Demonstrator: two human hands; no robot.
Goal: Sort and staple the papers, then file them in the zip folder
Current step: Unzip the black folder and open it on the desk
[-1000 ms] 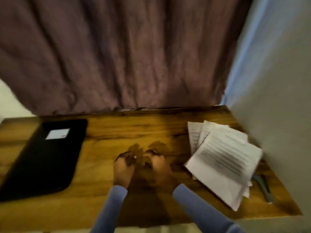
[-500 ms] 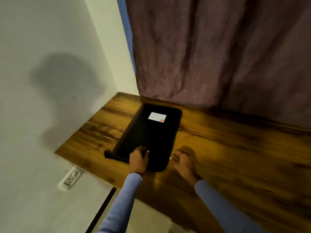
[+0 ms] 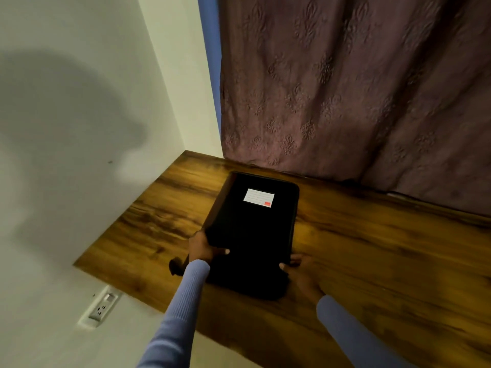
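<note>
A black zip folder (image 3: 252,229) with a white label (image 3: 258,197) lies closed on the wooden table (image 3: 372,251), its near end towards me. My left hand (image 3: 203,248) grips the folder's near left edge, thumb on top. My right hand (image 3: 303,272) holds the near right corner, thumb on the cover. A short black strap (image 3: 176,266) sticks out left of the folder by my left wrist. The papers and the stapler are out of view.
A white wall (image 3: 79,128) bounds the table on the left, with a power socket (image 3: 102,308) below the table's edge. A mauve patterned curtain (image 3: 358,88) hangs behind the table. Bare wood stretches to the right of the folder.
My view swung left from the papers to the folder. Both hands moved from the middle of the table onto the folder's near end and now hold it.
</note>
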